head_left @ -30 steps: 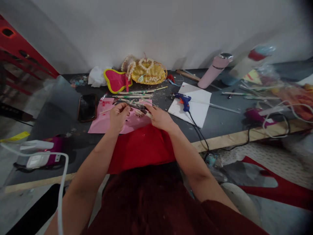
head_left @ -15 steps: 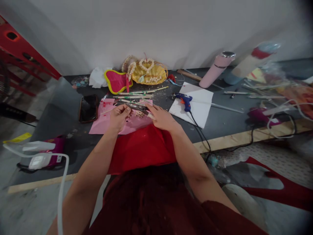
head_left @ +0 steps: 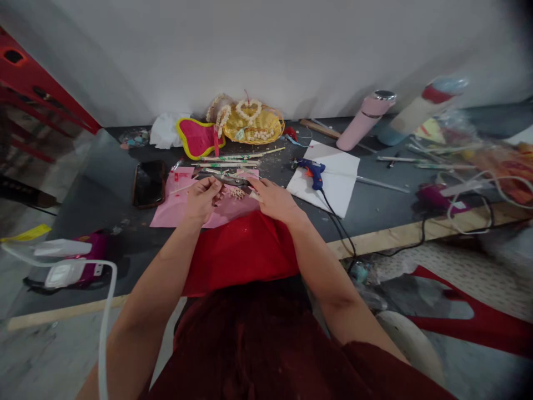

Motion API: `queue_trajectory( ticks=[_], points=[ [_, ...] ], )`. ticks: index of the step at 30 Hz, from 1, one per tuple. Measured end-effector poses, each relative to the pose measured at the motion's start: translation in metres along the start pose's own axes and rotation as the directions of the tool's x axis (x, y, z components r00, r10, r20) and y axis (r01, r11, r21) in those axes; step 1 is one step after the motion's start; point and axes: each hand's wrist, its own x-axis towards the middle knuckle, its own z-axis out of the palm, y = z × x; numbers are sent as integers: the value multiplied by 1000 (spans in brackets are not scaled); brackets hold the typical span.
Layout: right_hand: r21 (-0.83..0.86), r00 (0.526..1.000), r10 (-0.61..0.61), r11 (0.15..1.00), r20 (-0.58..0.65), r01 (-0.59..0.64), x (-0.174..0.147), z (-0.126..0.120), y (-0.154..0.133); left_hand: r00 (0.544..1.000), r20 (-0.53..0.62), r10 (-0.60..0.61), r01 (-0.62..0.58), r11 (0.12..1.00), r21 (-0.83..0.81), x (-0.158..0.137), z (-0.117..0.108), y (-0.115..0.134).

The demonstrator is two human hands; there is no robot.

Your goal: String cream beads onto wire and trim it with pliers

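My left hand [head_left: 202,200] is closed over the pink paper [head_left: 175,208], pinching a thin pale stick [head_left: 181,189] that pokes out to the left. My right hand [head_left: 272,200] is beside it, fingers closed around the near end of a dark metal cutting tool [head_left: 229,180] that lies across between both hands. A small heap of short pale cut pieces [head_left: 237,193] rests on the paper between my hands. A red cloth [head_left: 239,250] hangs over the table edge below my wrists.
A black phone [head_left: 149,182] lies left of the paper. Thin sticks [head_left: 233,161], a yellow basket [head_left: 252,125] and a pink-and-yellow pouch [head_left: 197,137] sit behind. A blue glue gun [head_left: 313,171] rests on a white sheet [head_left: 337,183]; a pink bottle [head_left: 366,120] and tangled cables [head_left: 470,200] lie to the right.
Only the view wobbled slightly. Both hands stay in the same place over the pink paper with the same grips.
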Motion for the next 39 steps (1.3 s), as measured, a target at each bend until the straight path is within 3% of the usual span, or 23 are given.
queue_trajectory(
  ticks=[3, 9, 15, 18, 21, 25, 28, 30, 32, 35, 39],
  points=[
    [59, 1000, -25, 998, -12, 26, 0, 1, 3, 1000, -6, 1, -2, 999, -32, 0, 1, 0],
    [176, 993, -98, 978, -66, 108, -1, 2, 14, 995, 98, -36, 43, 997, -68, -2, 0, 4],
    [205, 993, -88, 973, -80, 103, 1, 5, 18, 997, 52, -58, 63, 993, -99, -1, -5, 7],
    [191, 989, -17, 981, -144, 45, 3, 7, 20, 997, 10, -78, 79, 994, -80, 2, -7, 4],
    [136, 976, 116, 987, -187, -91, 5, 10, 23, 997, -15, -75, 74, 996, -44, 3, -6, 2],
    [35, 932, 307, 951, -195, -306, 8, 15, 26, 997, 34, -64, 61, 993, 103, 1, -1, 0],
    [9, 906, 345, 935, -244, -354, 8, 15, 25, 994, 103, -39, 9, 959, 282, -2, 4, -1],
    [62, 893, 295, 955, -341, -292, 8, 13, 20, 984, 180, -19, -54, 918, 392, -4, 7, -1],
    [198, 899, 213, 969, -384, -145, 6, 10, 12, 967, 254, -9, -117, 872, 475, -6, 9, -1],
    [444, 967, 75, 895, -242, 42, 5, 8, -3, 950, 312, -15, -178, 796, 579, -8, 10, -1],
    [538, 992, -28, 838, -120, 88, 5, 9, -13, 930, 363, -52, -211, 735, 645, -11, 11, 1]
  ],
)
